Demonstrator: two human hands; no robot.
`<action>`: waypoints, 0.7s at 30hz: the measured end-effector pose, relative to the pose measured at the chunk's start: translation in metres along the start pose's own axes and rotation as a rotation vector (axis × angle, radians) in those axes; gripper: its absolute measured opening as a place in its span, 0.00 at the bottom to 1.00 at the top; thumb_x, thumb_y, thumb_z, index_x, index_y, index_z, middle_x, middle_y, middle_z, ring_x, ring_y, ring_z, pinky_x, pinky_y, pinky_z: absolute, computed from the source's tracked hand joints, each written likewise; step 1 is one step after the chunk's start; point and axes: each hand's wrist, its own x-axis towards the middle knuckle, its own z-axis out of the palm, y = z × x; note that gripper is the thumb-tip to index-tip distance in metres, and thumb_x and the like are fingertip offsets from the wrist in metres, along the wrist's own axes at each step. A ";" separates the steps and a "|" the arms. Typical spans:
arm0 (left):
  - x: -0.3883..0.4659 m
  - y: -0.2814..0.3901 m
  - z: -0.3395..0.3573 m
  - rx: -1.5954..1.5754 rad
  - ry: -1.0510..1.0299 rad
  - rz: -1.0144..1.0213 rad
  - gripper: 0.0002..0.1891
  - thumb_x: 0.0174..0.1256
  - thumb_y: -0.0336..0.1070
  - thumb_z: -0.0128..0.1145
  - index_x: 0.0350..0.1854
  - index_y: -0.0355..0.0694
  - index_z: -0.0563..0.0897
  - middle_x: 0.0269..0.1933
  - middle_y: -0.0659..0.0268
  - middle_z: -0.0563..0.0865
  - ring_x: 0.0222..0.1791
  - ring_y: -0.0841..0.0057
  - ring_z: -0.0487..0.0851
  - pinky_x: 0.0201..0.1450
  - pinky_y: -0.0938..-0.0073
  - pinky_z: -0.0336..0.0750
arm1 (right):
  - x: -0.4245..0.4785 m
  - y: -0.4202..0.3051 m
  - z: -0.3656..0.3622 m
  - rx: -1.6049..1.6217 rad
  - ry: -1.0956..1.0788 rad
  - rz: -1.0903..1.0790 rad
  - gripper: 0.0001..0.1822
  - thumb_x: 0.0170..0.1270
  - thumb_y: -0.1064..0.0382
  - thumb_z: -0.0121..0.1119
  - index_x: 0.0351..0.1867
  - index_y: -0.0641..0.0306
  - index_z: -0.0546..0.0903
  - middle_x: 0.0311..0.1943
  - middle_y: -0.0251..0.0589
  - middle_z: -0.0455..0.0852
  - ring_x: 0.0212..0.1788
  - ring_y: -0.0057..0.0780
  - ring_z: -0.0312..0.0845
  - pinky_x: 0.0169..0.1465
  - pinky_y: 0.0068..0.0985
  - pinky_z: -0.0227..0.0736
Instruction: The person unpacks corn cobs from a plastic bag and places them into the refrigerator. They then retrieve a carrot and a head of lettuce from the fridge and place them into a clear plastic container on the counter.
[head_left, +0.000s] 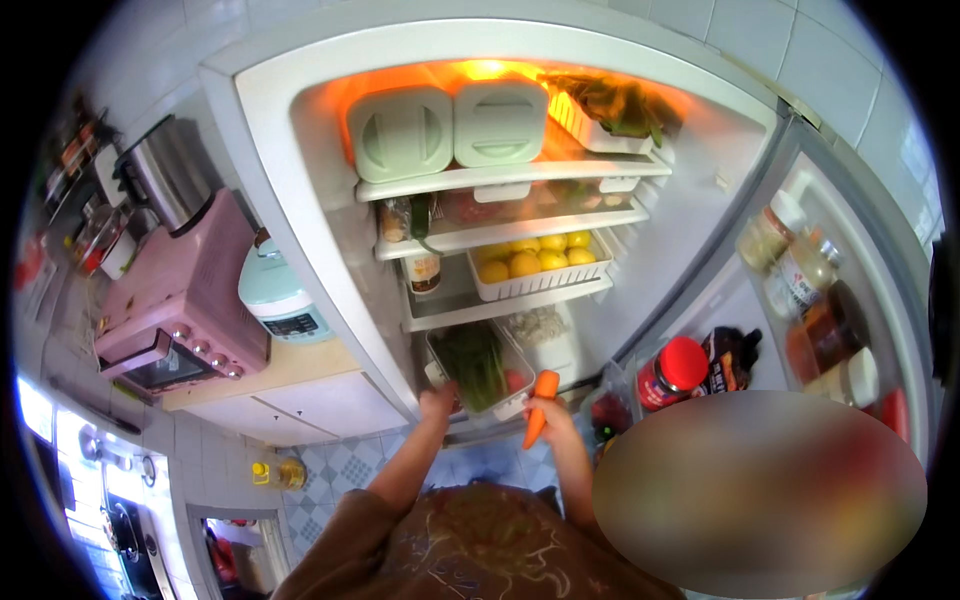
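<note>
My right hand (556, 418) grips an orange carrot (547, 385), held tilted in front of the open refrigerator. My left hand (437, 402) is at the front left corner of a clear plastic container (517, 356) low in the fridge. Its fingers are blurred and partly hidden, so whether they grip the container is unclear. Long leafy green vegetables (471, 364) fill much of that container. Something round and red (515, 379) lies at its right side, close to the carrot.
White fridge shelves (442, 319) hold a slotted basket (540, 285) of yellow fruit and two pale green boxes (401, 135). The open door (675, 322) carries jars on the right. Left stand a pink oven (180, 292) and rice cooker (277, 289); an oil bottle (289, 474) is below.
</note>
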 end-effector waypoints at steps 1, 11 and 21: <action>-0.001 -0.003 0.000 -0.028 -0.005 0.010 0.19 0.51 0.42 0.63 0.35 0.26 0.81 0.27 0.57 0.84 0.22 0.70 0.84 0.22 0.72 0.80 | 0.001 0.002 -0.001 -0.016 0.014 -0.021 0.15 0.47 0.77 0.61 0.39 0.68 0.74 0.26 0.41 0.79 0.24 0.32 0.76 0.27 0.27 0.75; -0.017 -0.019 0.016 0.138 -0.011 0.233 0.14 0.46 0.41 0.68 0.24 0.32 0.83 0.19 0.62 0.84 0.18 0.75 0.84 0.26 0.74 0.80 | 0.024 -0.006 0.011 -0.416 0.375 -0.517 0.10 0.43 0.72 0.67 0.29 0.66 0.79 0.24 0.37 0.82 0.23 0.24 0.78 0.23 0.23 0.70; -0.012 -0.012 0.014 0.370 -0.010 0.238 0.16 0.39 0.46 0.69 0.17 0.35 0.83 0.16 0.65 0.83 0.19 0.75 0.84 0.30 0.74 0.78 | 0.052 -0.059 0.020 -0.788 0.259 -0.255 0.10 0.42 0.74 0.69 0.26 0.72 0.78 0.18 0.39 0.79 0.15 0.25 0.72 0.18 0.22 0.67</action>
